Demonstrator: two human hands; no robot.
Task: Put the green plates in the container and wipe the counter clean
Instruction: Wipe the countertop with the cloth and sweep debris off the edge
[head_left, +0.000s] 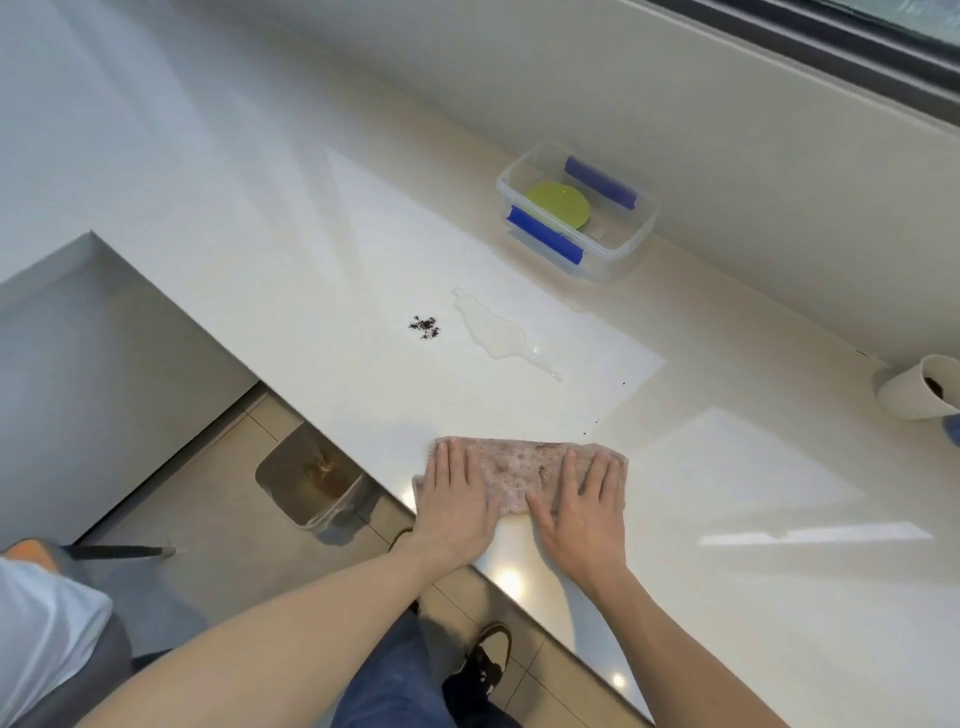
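Pressing flat, spread hands (519, 499) pin the stained cloth (519, 470) at the counter (311, 270) edge.

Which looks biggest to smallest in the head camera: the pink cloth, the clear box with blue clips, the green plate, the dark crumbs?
1. Pink stained cloth, though it is nearest the camera.
2. Clear plastic box with blue clips.
3. Round green plate inside the box.
4. Small pile of dark crumbs.
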